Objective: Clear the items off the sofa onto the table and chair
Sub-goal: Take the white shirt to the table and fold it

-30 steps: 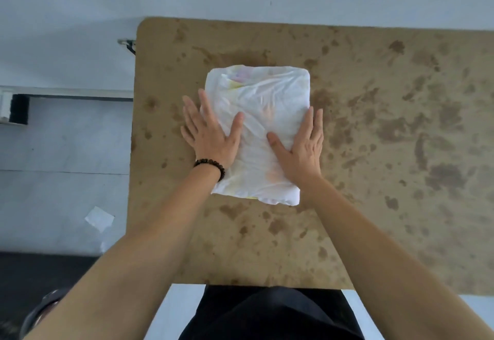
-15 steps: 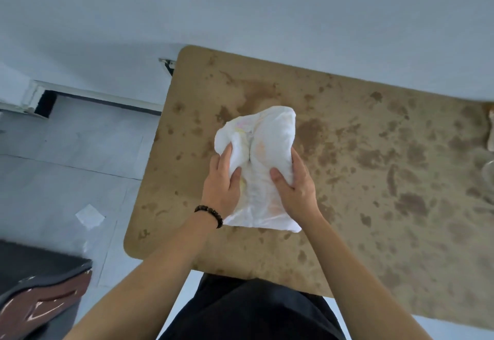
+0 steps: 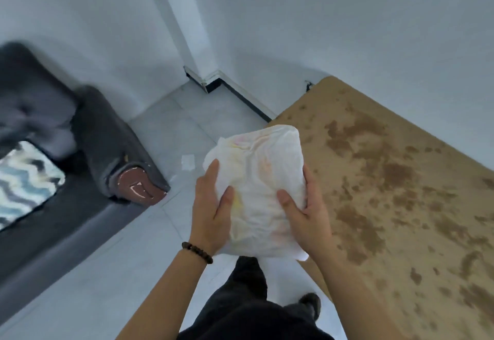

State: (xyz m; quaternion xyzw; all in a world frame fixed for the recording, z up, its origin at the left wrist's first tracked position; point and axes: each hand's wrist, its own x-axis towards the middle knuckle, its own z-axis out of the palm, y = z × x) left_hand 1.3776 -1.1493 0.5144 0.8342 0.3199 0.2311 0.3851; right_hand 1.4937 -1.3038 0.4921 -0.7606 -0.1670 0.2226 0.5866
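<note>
A folded white cloth point(image 3: 260, 182) with faint pastel marks hangs in the air between both hands, over the floor by the table's left edge. My left hand point(image 3: 212, 211) grips its left side, thumb on top. My right hand point(image 3: 304, 211) grips its right side the same way. The stained brown table point(image 3: 395, 184) lies to the right. The dark grey sofa point(image 3: 88, 136) stands at the left, with a cushion point(image 3: 24, 182) in a blue and cream wavy pattern on its seat.
Pale tiled floor point(image 3: 165, 136) runs between sofa and table, with a small white scrap of paper point(image 3: 188, 162) on it. White walls meet in a corner behind. My dark trousers and a shoe point(image 3: 311, 303) show at the bottom.
Both hands went from pressing flat on the cloth to gripping it, then lifted it off the table. The view has swung left, so the sofa shows now.
</note>
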